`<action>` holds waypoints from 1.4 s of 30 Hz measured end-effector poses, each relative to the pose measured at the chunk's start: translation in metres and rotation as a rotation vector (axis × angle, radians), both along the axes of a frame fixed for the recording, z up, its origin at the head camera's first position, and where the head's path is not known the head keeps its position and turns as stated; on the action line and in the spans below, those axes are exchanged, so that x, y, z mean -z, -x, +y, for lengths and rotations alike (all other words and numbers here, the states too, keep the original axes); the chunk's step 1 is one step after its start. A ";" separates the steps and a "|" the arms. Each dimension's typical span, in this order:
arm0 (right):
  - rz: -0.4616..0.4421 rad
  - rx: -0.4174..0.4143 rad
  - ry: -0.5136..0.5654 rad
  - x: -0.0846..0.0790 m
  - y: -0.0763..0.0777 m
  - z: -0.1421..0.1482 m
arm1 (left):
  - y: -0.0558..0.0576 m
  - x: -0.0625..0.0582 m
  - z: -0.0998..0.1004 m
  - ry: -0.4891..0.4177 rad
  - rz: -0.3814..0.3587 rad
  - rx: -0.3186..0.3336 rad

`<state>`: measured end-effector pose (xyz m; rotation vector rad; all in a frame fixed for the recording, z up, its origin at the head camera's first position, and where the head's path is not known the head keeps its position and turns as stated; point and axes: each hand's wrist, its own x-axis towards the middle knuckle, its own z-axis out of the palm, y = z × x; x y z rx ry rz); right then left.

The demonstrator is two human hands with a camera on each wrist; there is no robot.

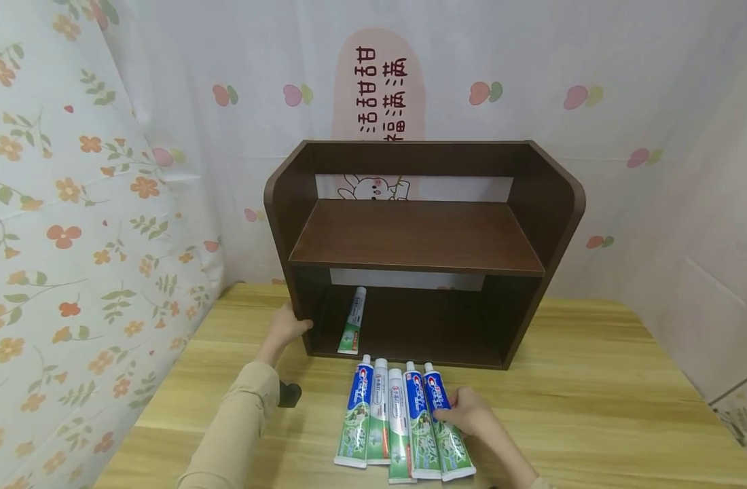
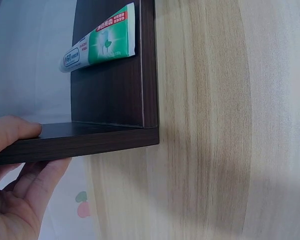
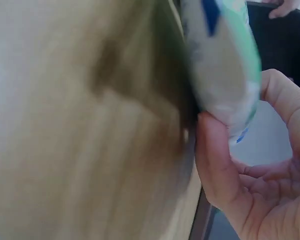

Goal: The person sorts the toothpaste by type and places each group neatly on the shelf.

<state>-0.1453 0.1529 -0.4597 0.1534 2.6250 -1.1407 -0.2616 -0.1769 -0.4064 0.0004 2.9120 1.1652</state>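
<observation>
My left hand [image 1: 286, 327] grips the left side panel of a dark brown shelf [image 1: 416, 234], thumb inside and fingers outside in the left wrist view. One green and white toothpaste tube [image 1: 352, 322] lies on the lower shelf board near that panel. In front of the shelf, several toothpaste tubes lie side by side on the table, caps toward the shelf. My right hand [image 1: 469, 411] pinches the rightmost blue and green toothpaste tube [image 1: 454, 449] between thumb and fingers. The right wrist view shows this tube [image 3: 222, 75] close up and blurred.
Beside the held tube lie another blue and green tube [image 1: 421, 428], two white and green tubes [image 1: 399, 424] and a further blue one [image 1: 356, 414] at the left. A small black object [image 1: 290, 394] sits by my left sleeve. Patterned cloth [image 1: 74, 204] hangs around the wooden table [image 1: 593, 407].
</observation>
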 end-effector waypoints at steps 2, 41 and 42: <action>0.011 0.018 0.012 -0.006 0.003 0.001 | 0.000 0.000 0.001 -0.007 -0.007 0.000; 0.208 -0.170 0.065 -0.138 0.014 -0.049 | 0.001 -0.001 -0.001 -0.014 -0.031 -0.004; 0.214 -0.177 0.066 -0.140 0.014 -0.050 | 0.001 -0.002 -0.001 -0.013 -0.029 -0.004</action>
